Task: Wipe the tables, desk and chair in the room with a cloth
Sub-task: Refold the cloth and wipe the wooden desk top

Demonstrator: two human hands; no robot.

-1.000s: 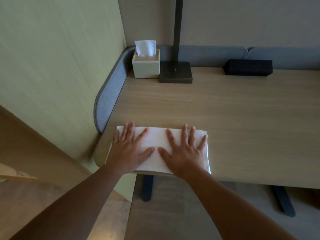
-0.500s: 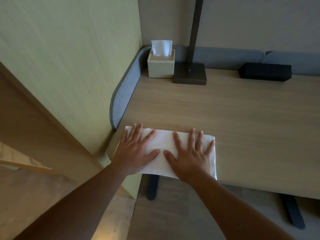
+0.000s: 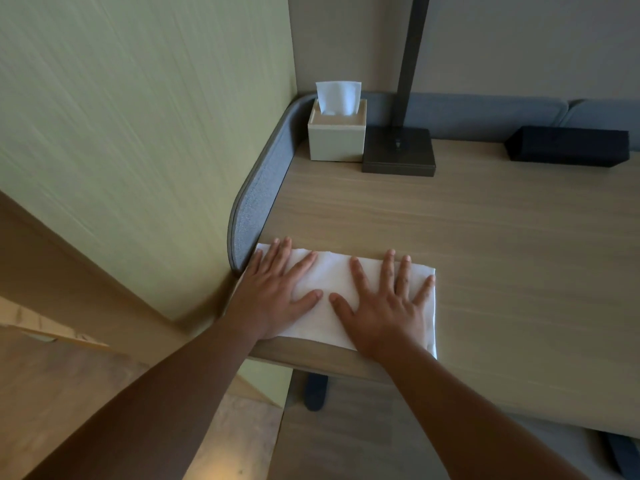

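Note:
A folded white cloth (image 3: 332, 282) lies flat at the front left corner of the wooden desk (image 3: 485, 244). My left hand (image 3: 277, 292) presses on the cloth's left half with fingers spread and straight. My right hand (image 3: 384, 303) presses on its right half the same way, thumb pointing toward the left hand. The cloth's left edge touches the grey padded side panel (image 3: 256, 199). Its near edge lies along the desk's front edge.
At the back left corner stand a beige tissue box (image 3: 337, 135) and a dark lamp base (image 3: 398, 150) with its pole. A black box (image 3: 568, 145) sits at the back right. A green wall (image 3: 138, 133) borders the desk on the left.
Both hands have slid the cloth slightly to the left, up against the grey side panel. The view has also shifted so the desk sits further right in frame.

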